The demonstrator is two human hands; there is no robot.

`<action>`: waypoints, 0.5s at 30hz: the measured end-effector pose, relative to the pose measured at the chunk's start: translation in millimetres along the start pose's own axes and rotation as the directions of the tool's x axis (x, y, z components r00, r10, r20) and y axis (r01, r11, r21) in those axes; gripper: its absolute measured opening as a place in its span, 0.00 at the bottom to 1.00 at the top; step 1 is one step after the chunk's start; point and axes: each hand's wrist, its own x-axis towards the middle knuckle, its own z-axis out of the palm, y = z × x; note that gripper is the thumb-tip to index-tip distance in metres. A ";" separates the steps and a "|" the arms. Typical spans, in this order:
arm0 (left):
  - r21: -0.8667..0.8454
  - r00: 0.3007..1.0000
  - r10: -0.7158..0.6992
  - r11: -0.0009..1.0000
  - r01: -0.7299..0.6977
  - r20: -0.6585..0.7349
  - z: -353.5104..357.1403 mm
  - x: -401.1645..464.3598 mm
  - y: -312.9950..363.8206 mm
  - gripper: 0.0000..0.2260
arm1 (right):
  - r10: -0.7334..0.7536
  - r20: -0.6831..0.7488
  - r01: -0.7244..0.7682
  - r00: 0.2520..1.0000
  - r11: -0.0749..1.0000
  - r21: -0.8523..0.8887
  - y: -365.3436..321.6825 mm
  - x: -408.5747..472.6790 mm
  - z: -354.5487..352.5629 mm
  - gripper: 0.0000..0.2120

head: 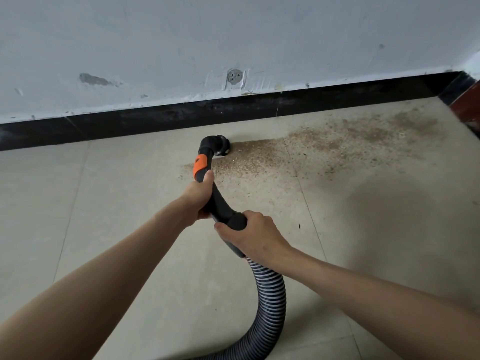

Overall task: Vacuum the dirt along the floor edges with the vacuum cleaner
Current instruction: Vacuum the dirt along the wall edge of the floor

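Observation:
A black vacuum wand with an orange band point(200, 163) points at the floor near the black skirting. Its round nozzle point(219, 146) sits at the left end of a band of brown dirt point(324, 145) that spreads right along the wall toward the corner. My left hand point(198, 196) grips the black handle just below the orange band. My right hand point(253, 233) grips the handle's rear end where the ribbed grey hose point(270, 292) begins. The hose curves down and leaves the view at the bottom.
A black skirting board point(155, 118) runs along the foot of a scuffed white wall point(233, 35). The floor is beige tile point(117, 203). A red object point(467, 107) stands at the right corner. A few dark specks point(299, 225) lie on the tile.

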 end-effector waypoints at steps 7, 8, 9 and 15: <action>0.028 1.000 0.021 0.999 -0.021 0.020 25.4 4.5 11.1 0.20 | 0.007 -0.038 -0.004 0.999 0.997 0.079 15.8 3.6 -16.7 0.20; 0.032 0.999 0.027 0.999 -0.028 0.027 30.0 5.0 12.4 0.20 | 0.013 -0.049 -0.009 0.999 0.996 0.084 19.1 4.1 -19.3 0.20; 0.038 0.999 0.033 0.999 -0.034 0.034 34.9 5.6 13.7 0.19 | 0.021 -0.059 -0.015 0.998 0.996 0.093 22.6 4.3 -21.7 0.19; 0.128 0.998 0.058 0.990 -0.061 0.030 65.9 11.6 23.5 0.19 | 0.066 -0.099 -0.050 0.993 0.987 0.156 41.1 5.1 -37.2 0.19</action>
